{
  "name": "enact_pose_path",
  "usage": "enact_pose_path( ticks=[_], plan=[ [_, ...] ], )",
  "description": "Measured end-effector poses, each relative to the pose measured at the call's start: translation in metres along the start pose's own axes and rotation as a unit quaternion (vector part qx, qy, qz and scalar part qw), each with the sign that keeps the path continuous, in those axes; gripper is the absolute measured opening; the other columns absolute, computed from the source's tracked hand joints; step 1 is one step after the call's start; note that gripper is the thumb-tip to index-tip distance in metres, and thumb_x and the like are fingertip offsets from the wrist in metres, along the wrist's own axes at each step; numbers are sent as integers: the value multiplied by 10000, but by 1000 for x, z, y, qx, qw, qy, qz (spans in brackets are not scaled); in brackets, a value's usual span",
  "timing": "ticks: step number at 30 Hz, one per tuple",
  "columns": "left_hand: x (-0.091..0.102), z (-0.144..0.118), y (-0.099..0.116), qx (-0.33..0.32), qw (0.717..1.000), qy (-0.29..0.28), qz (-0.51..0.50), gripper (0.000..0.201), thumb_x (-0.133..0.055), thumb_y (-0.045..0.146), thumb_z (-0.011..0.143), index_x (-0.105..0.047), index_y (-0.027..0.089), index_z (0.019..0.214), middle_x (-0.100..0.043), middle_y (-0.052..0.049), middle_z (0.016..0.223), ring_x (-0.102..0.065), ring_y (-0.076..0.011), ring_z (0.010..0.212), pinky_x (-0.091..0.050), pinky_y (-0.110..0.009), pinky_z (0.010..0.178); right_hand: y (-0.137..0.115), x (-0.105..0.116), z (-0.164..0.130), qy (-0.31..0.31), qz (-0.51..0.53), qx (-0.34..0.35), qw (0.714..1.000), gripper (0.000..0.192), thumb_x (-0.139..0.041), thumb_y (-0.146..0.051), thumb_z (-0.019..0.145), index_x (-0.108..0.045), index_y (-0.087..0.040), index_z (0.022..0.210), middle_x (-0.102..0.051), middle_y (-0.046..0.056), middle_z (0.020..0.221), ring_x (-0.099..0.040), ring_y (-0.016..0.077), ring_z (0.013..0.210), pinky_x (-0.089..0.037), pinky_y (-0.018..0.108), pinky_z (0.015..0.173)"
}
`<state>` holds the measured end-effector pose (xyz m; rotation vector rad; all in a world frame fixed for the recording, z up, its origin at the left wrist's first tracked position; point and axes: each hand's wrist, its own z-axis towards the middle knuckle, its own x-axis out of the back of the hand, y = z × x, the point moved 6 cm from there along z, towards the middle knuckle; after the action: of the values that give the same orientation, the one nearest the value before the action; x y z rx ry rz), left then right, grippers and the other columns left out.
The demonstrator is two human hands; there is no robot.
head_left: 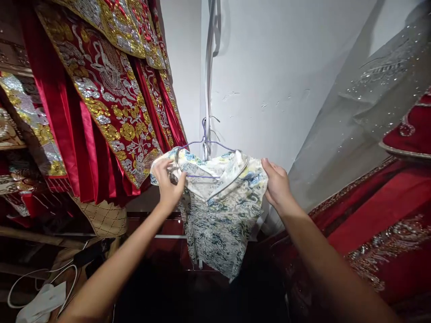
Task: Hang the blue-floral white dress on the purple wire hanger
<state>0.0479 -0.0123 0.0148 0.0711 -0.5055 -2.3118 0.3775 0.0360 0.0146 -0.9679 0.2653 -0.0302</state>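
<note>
one patterned garment (218, 211), two hands gripping.

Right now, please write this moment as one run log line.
left hand: grips patterned garment shoulder | right hand: grips other shoulder | garment on wire hanger | red embroidered robes hang left

Bright wall (286, 67), dark murky bottom, edges bent by wide-angle distortion.
</note>
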Motion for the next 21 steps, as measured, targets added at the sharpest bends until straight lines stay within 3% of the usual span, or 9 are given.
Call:
enact_pose_path(
  ticks=[2, 3, 6, 8, 11, 15, 17, 19, 21],
  plan=[
    [-5, -33, -19, 113, 990, 68, -49, 608, -762, 304, 760, -435, 229, 1267, -444, -118, 1290, -432, -264, 1243, -340, -438, 1083, 9, -2, -10, 0, 4, -11, 1000, 395, -703, -613, 764, -645, -223, 786, -696, 50, 712, -708, 262, 826, -575, 354, 695],
    [-13, -46, -28, 171, 978, 75, -91, 630, -774, 303, 747, -422, 227, 1264, -455, -114, 1276, -466, -243, 1203, -371, -405, 1054, 13, -3, -11, 4, 8, -18, 1000, 406, -702, -620, 760, -645, -219, 794, -699, 51, 726, -707, 264, 838, -572, 355, 706],
    [-52, -70, -48, 317, 916, -4, -245, 460, -754, 308, 766, -480, 205, 1121, -557, -63, 1032, -575, -169, 920, -481, -293, 828, 25, -2, -5, 14, -1, -27, 1000, 425, -699, -627, 755, -643, -210, 817, -703, 58, 772, -699, 263, 866, -563, 357, 733],
    [-69, -76, -52, 368, 878, -51, -303, 283, -718, 319, 795, -521, 191, 953, -559, -20, 842, -565, -140, 762, -474, -243, 693, 34, 3, 0, 20, -25, -38, 999, 425, -682, -621, 770, -644, -207, 856, -703, 66, 825, -686, 262, 897, -555, 362, 755],
    [-69, -82, -54, 397, 858, -44, -323, 249, -696, 340, 805, -505, 187, 762, -498, 18, 689, -511, -116, 654, -425, -202, 600, 46, 15, -8, 66, -101, -37, 992, 424, -642, -587, 807, -630, -196, 970, -689, 85, 956, -651, 258, 964, -532, 383, 814],
    [-46, -105, -46, 430, 838, -23, -336, 285, -698, 382, 810, -509, 181, 740, -480, 34, 667, -472, -96, 606, -386, -186, 569, 45, 14, -61, 181, -238, 38, 954, 465, -637, -482, 816, -556, -201, 1177, -589, 114, 1244, -567, 242, 1099, -457, 398, 940],
    [-33, -117, -36, 444, 827, -29, -342, 272, -700, 397, 818, -541, 179, 782, -501, 32, 693, -480, -92, 610, -383, -184, 572, 53, -10, -93, 135, -265, 13, 955, 368, -609, -445, 840, -592, -207, 1121, -619, 99, 1175, -571, 239, 1063, -445, 384, 926],
    [-22, -124, -24, 451, 820, -40, -350, 262, -704, 405, 823, -564, 183, 812, -500, 37, 695, -470, -85, 595, -371, -181, 564, 73, -50, -123, -9, -250, -95, 964, 260, -555, -450, 882, -638, -213, 949, -670, 66, 953, -604, 230, 903, -458, 355, 822],
    [-11, -123, -10, 446, 821, -45, -353, 257, -709, 399, 827, -571, 184, 801, -467, 47, 666, -430, -76, 563, -347, -178, 544, 85, -93, -151, -140, -187, -166, 958, 304, -499, -484, 921, -623, -218, 840, -663, 43, 798, -604, 216, 772, -448, 330, 720]
  ],
)
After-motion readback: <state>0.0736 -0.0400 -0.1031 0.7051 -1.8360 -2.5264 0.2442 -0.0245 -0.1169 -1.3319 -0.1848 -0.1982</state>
